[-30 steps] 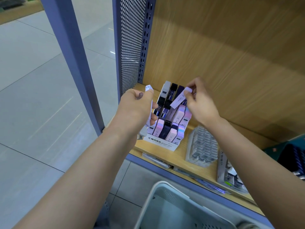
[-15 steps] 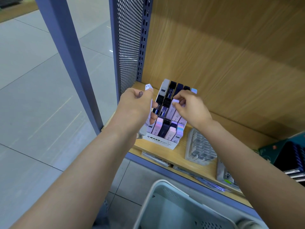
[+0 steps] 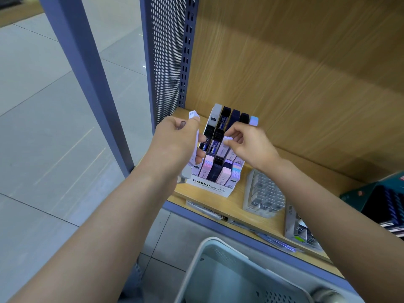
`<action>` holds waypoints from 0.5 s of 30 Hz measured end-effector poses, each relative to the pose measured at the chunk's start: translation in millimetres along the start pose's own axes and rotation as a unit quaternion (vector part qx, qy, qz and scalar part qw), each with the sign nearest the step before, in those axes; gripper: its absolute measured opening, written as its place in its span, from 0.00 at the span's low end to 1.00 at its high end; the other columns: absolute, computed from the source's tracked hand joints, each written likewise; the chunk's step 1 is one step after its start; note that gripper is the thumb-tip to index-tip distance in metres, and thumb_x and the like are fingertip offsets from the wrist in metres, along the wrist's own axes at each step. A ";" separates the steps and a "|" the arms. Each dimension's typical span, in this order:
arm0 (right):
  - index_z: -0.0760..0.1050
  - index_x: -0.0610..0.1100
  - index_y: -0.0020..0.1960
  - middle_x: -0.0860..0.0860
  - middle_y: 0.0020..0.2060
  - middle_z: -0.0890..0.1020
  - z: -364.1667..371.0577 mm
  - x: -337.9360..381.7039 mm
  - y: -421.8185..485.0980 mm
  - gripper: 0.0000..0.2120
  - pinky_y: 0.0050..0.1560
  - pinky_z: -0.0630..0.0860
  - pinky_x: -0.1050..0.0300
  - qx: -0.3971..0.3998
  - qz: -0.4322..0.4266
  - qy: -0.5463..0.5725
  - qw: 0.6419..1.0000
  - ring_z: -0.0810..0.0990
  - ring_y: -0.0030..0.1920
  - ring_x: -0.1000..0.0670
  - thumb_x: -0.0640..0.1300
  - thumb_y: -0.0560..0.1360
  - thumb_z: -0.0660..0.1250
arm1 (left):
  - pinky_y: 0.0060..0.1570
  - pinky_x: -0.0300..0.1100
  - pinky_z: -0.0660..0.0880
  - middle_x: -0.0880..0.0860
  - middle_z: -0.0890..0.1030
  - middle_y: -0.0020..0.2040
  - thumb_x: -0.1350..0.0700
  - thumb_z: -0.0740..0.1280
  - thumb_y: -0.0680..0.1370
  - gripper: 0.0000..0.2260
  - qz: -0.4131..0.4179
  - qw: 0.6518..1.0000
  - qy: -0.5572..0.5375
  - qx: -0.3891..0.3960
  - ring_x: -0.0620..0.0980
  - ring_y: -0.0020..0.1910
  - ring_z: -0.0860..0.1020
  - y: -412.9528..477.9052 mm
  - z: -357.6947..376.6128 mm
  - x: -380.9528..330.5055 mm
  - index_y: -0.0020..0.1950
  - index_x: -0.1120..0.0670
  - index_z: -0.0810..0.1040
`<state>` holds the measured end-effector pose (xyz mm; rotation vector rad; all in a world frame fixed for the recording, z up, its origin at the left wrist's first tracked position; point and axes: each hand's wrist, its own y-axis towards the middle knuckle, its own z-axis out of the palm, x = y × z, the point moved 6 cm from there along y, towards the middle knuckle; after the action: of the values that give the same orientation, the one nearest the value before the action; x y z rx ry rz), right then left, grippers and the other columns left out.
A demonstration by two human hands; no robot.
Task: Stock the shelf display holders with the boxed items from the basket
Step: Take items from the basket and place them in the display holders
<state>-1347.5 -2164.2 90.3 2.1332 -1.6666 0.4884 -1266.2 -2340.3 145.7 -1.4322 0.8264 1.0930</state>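
Observation:
A white stepped display holder [image 3: 211, 187] marked MONO graph MG stands at the left end of the wooden shelf [image 3: 235, 204]. Its slots hold slim black, navy, pink and lilac boxes. My left hand [image 3: 175, 145] grips a stack of slim lilac boxes [image 3: 194, 115] upright beside the holder's left side. My right hand [image 3: 249, 143] pinches the top of a lilac box [image 3: 224, 145] that stands in a middle-row slot. The grey basket [image 3: 220, 254] sits below, at the bottom edge of the view; its inside is hardly visible.
A perforated blue upright [image 3: 168, 57] and a blue post [image 3: 87, 84] border the shelf on the left. Right of the holder lie a clear blister tray [image 3: 263, 197], a white packet [image 3: 300, 230] and a dark green box [image 3: 380, 200]. Grey tiled floor is at left.
My right hand came down from above the holder and lowered the lilac box into a middle-row slot. My left hand stayed in place with its stack.

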 end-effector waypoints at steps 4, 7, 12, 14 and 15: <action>0.78 0.44 0.49 0.52 0.45 0.78 4.4 -2.5 1.4 0.04 0.49 0.74 0.55 -0.006 -0.003 -0.057 0.998 0.74 0.50 0.53 0.42 0.74 0.69 | 0.20 0.31 0.71 0.51 0.77 0.36 0.53 0.60 0.81 0.08 -0.001 1.000 -0.003 0.003 0.40 0.18 0.71 -0.1 2.1 0.7 0.46 0.55 0.69; 0.79 0.45 0.51 0.50 0.48 0.77 4.3 -3.6 3.6 0.06 0.48 0.75 0.53 -0.022 0.023 -0.076 0.997 0.74 0.52 0.51 0.43 0.75 0.68 | 0.21 0.31 0.71 0.51 0.78 0.36 0.53 0.60 0.81 0.08 0.000 1.000 -0.006 0.006 0.41 0.18 0.71 0.5 3.3 0.9 0.50 0.57 0.70; 0.74 0.44 0.57 0.50 0.51 0.79 4.3 0.2 2.1 0.10 0.45 0.76 0.54 -0.047 0.037 -0.107 0.992 0.76 0.53 0.50 0.43 0.76 0.65 | 0.21 0.34 0.73 0.54 0.79 0.38 0.54 0.60 0.81 0.08 0.000 0.999 -0.013 0.043 0.43 0.19 0.74 -2.9 5.0 1.8 0.52 0.58 0.73; 0.75 0.44 0.55 0.50 0.50 0.78 -1.9 6.1 -0.7 0.08 0.45 0.76 0.53 -0.073 0.037 -0.085 0.993 0.77 0.50 0.50 0.44 0.77 0.63 | 0.21 0.34 0.73 0.55 0.79 0.38 0.53 0.61 0.80 0.09 -0.003 0.998 -0.014 0.057 0.44 0.19 0.74 -4.9 5.3 2.3 0.52 0.58 0.75; 0.75 0.44 0.53 0.50 0.48 0.79 -7.0 11.6 -2.9 0.07 0.45 0.76 0.53 -0.090 0.036 -0.051 0.994 0.77 0.47 0.51 0.45 0.79 0.61 | 0.21 0.34 0.73 0.55 0.78 0.38 0.53 0.61 0.80 0.09 -0.002 0.998 -0.006 0.063 0.44 0.19 0.73 -5.6 5.5 2.6 0.51 0.58 0.75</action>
<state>-1342.2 -2169.8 101.9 2.0031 -1.7766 0.2436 -1261.2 -2333.8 145.3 -1.3212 0.8689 1.0273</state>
